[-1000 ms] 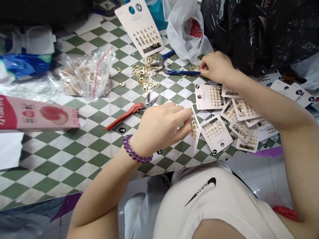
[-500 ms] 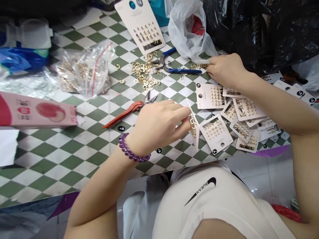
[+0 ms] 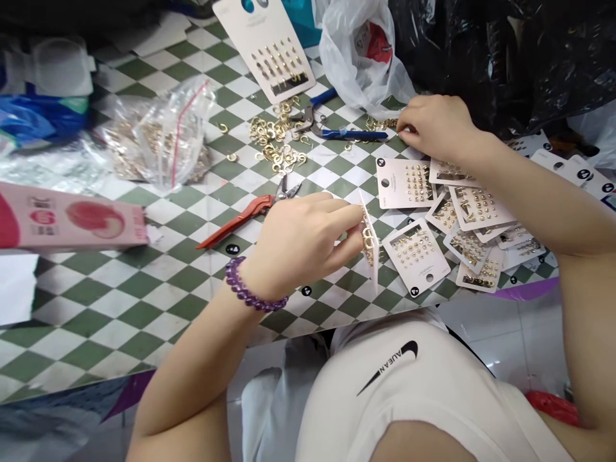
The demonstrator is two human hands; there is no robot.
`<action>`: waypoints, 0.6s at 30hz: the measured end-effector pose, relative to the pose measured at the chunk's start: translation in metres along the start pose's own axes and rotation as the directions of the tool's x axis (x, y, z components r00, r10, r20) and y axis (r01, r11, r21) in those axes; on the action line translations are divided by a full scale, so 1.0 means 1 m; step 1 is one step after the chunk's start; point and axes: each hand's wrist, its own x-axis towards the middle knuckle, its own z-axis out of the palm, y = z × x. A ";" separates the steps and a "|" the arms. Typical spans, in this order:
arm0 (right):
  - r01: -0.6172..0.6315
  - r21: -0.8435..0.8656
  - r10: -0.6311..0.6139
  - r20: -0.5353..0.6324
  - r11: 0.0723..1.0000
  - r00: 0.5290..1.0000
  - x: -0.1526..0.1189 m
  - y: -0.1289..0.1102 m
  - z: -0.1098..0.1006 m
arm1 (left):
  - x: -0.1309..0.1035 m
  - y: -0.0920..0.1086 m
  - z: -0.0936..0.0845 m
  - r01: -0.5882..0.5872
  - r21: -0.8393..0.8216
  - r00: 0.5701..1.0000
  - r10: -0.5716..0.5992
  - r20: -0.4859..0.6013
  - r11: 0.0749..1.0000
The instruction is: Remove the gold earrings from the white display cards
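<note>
My left hand [image 3: 308, 244], with a purple bead bracelet [image 3: 253, 296] at its wrist, is closed on an earring card [image 3: 369, 247]. The card stands almost edge-on, and gold hoops show on the side facing the fingers. My right hand [image 3: 436, 125] is at a small heap of gold pieces [image 3: 382, 122] beside the white plastic bag [image 3: 353, 61]. Its fingers are curled together, and whatever is between the fingertips is hidden. Another card of gold earrings [image 3: 417, 256] lies flat just right of the held card.
Loose gold hoops [image 3: 276, 138] lie by blue-handled pliers [image 3: 332, 131] and a large earring card [image 3: 264, 48]. Red-handled cutters [image 3: 240, 218] rest beyond my left hand. Filled cards [image 3: 481, 208] overlap at right. A zip bag [image 3: 158, 138] and pink box [image 3: 72, 215] are at left.
My right hand has shifted slightly at the gold heap, its fingers drawn in a little more. My left hand keeps the card in nearly the same place. The view has moved slightly.
</note>
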 end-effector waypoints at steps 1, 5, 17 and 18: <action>0.009 -0.015 -0.009 0.010 1.000 1.000 0.002 0.000 0.000 | -0.001 -0.001 0.001 -0.005 -0.008 1.000 0.005 -0.004 1.000; 0.037 -0.011 -0.037 0.029 0.999 0.999 0.006 -0.015 -0.006 | -0.009 -0.004 0.004 -0.044 -0.082 0.998 0.041 -0.043 0.996; -0.147 0.643 0.287 -0.117 0.751 0.951 -0.092 -0.215 -0.041 | -0.016 0.005 0.018 -0.179 -0.171 0.975 0.151 -0.161 0.969; -0.161 0.659 0.329 -0.138 0.735 0.934 -0.099 -0.220 -0.035 | -0.016 0.005 0.020 -0.191 -0.168 0.972 0.163 -0.166 0.967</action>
